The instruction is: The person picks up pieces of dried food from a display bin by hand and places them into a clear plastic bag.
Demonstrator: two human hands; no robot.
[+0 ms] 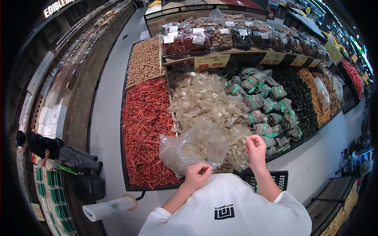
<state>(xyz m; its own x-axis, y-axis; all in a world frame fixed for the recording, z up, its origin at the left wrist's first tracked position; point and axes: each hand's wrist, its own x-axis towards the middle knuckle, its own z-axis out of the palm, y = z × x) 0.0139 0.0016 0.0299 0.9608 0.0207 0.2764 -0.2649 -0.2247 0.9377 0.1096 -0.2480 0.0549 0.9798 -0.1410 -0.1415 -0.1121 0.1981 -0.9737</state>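
Note:
My left hand (198, 176) grips the edge of a clear plastic bag (195, 147), which spreads over a heap of pale, translucent dried strips (203, 97). What the bag holds is hard to tell from the strips showing through it. To the right, my right hand (255, 149) is raised at the heap's edge with thumb and fingers pinched together. Whether a strip is between those fingertips is unclear. Close beyond this hand lie grey dried bundles tied with green ribbon (255, 101). Dried red chillies (147, 132) fill the compartment left of the bag.
Bagged dried goods (221, 35) line a raised shelf behind price signs (211, 61). A plastic bag roll (109, 208) juts out at the front left. A black basket (279, 178) is by my right forearm. Another person (47, 146) stands at the left shelves.

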